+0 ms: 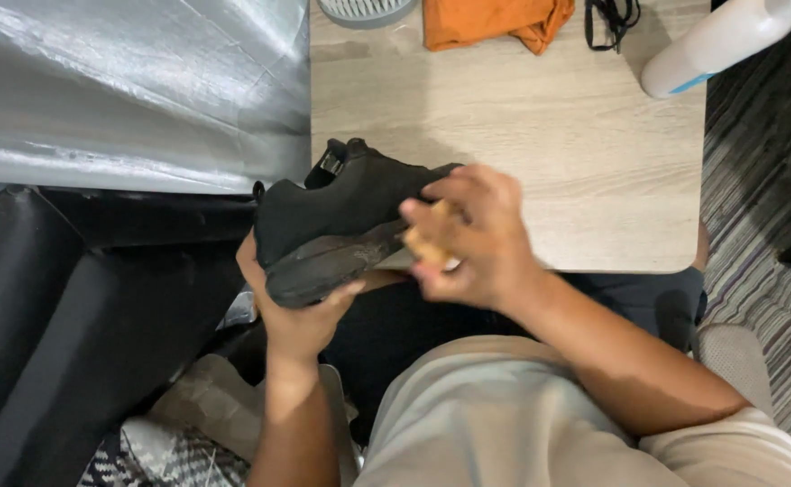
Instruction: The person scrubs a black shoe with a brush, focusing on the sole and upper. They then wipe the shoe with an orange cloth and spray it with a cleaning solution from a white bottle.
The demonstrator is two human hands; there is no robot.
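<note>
The wooden table [513, 135] fills the upper middle of the view, with crinkled silver sheeting [125, 90] to its left and a striped carpet [774, 198] to its right. A black seat [80, 307] sits lower left.

One black shoe [332, 225] is held over the table's near edge, sole turned toward the person. The left hand [296, 316] comes up from below, forearm nearly vertical, and cups the heel end with fingers wrapped around it. The right hand [472, 239], forearm slanting in from the lower right, is clenched around one tan brush [424, 242] pressed against the sole (this hand is blurred).

At the table's far edge lie one orange cloth [495, 22], one white bottle [711, 45], one black cord [612, 18] and one grey ribbed object [364, 11].
</note>
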